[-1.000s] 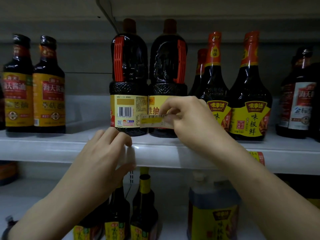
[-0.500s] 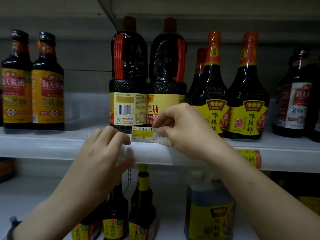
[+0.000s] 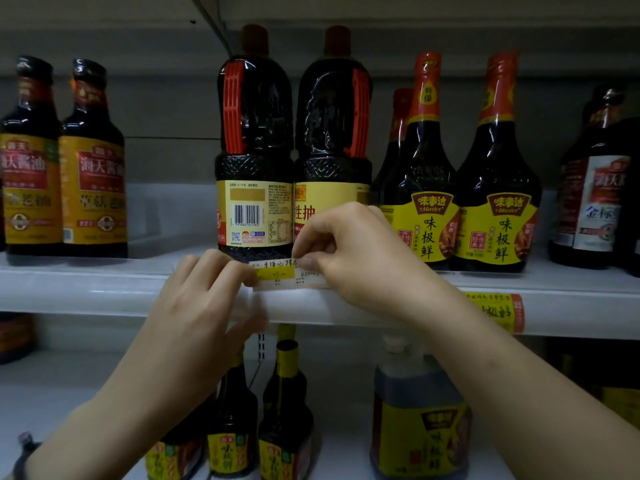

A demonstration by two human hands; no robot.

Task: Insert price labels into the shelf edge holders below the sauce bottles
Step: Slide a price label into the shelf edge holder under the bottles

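Price label [image 3: 284, 273] sits at the shelf edge [image 3: 104, 292]; my right hand [image 3: 349, 251] pinches its 3 o'clock end, left hand [image 3: 204, 299] fingers press its 9 o'clock end.

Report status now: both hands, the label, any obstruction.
Right hand pinching price label at its right end; left hand on its left end. Label at shelf edge holder, not seated. Nothing blocking.

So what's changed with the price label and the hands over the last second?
The right hand has carried the price label down from in front of the two big bottles to the shelf edge holder, keeping its grip on the label's right end. The left hand has slid right until its fingertips meet the label's left end. The bottles and the yellow label already in the holder haven't moved.
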